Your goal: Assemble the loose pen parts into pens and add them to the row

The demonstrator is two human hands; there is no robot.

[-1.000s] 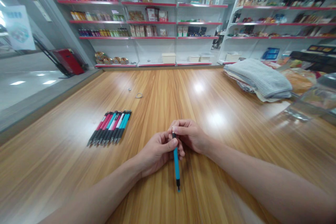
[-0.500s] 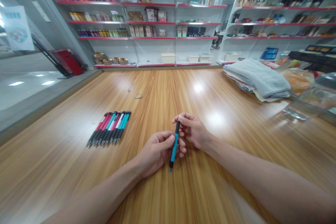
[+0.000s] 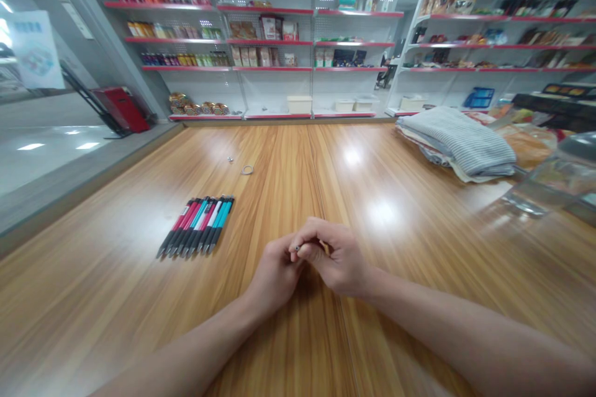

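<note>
My left hand (image 3: 274,276) and my right hand (image 3: 333,254) meet over the middle of the wooden table (image 3: 116,298), fingers curled and pressed together. Only a small dark tip of the blue pen (image 3: 297,249) pokes out between the fingertips; the rest of it is hidden inside the hands. To the left, a row of several pens (image 3: 198,225), pink, blue and white with black grips, lies side by side on the table, apart from both hands.
A small ring (image 3: 246,169) and a tiny metal piece (image 3: 230,160) lie farther back. Folded striped cloths (image 3: 459,142) and a clear plastic container (image 3: 554,177) sit at the right. Shop shelves (image 3: 279,43) stand behind the table.
The blue pen, held upright between both hands before, has turned and vanished inside them; the hands have closed together around it.
</note>
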